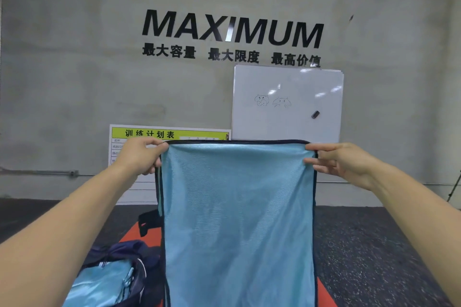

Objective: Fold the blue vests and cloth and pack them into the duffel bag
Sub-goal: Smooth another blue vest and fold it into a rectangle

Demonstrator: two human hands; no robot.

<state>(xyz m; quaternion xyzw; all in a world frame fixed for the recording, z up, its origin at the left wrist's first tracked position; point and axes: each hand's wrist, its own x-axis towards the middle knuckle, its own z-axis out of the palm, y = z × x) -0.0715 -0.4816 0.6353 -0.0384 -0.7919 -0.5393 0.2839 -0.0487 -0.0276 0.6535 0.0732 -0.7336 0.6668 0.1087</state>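
Both hands, left hand (pixel 142 156) and right hand (pixel 339 161), pinched the top corners of a blue vest (pixel 237 219) hanging mid-frame, ready for folding. Next, probably halve it, then pack it into the duffel bag (pixel 117 274) at lower left.

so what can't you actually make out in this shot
- Head view: the lower end of the blue vest, pinched at its top corners by the left hand and right hand, is cut off by the bottom edge.
- The duffel bag is partly hidden by the vest and the left arm; how full it is cannot be told.
- The red mat is mostly covered by the vest.
- The training chart table text is too small and partly hidden.
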